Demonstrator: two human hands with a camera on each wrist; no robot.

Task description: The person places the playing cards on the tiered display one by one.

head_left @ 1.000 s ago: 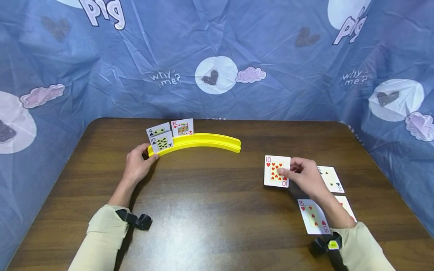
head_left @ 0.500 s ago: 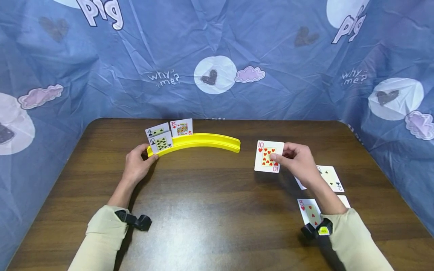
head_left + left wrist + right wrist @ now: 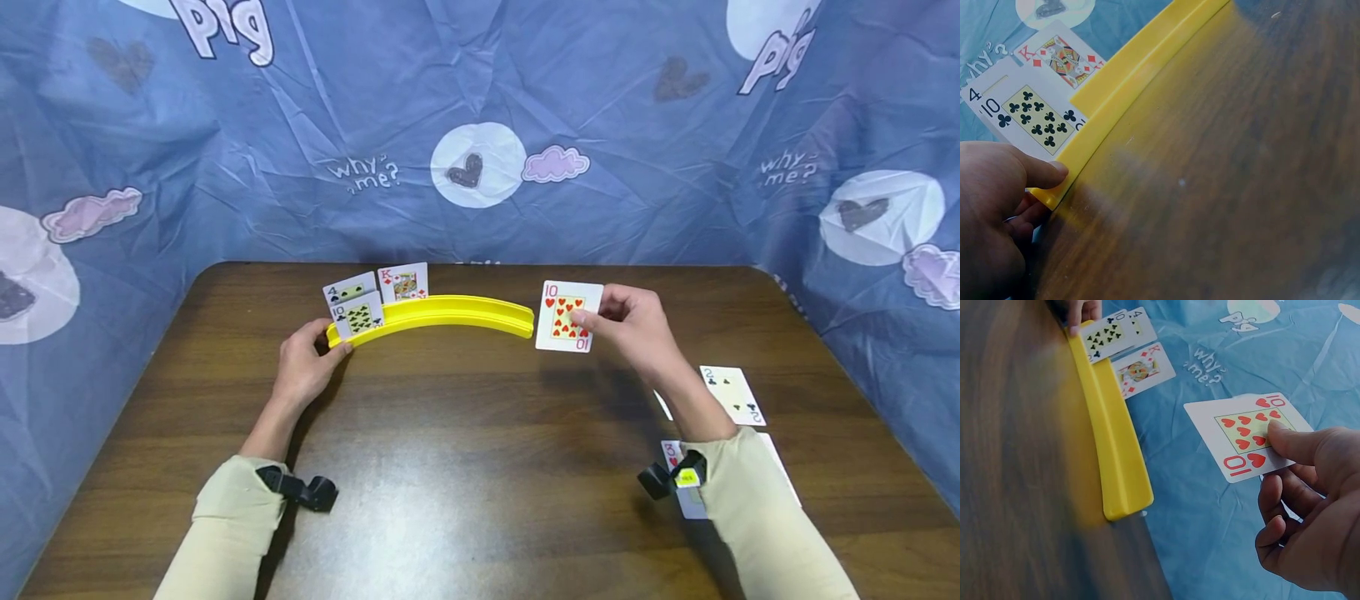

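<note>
A curved yellow card holder (image 3: 457,312) stands at the back of the table. My left hand (image 3: 302,367) grips its left end, the thumb (image 3: 1047,174) on the front wall and fingers behind. Upright in its slots at that end are the ten of clubs (image 3: 358,317), the four of spades (image 3: 348,288) behind it, and the king of diamonds (image 3: 405,283). Between thumb and fingers my right hand (image 3: 637,329) pinches the ten of hearts (image 3: 564,302), face toward me, raised above the table just beyond the holder's right end.
Under and beside my right forearm several cards lie face up on the wooden table (image 3: 450,467): the two of clubs (image 3: 733,396), the three of hearts (image 3: 672,454) and others partly covered. A blue printed cloth (image 3: 480,217) hangs behind the table.
My right hand has carried the ten of hearts up and to the left, close to the holder's right end. The left hand has stayed on the holder.
</note>
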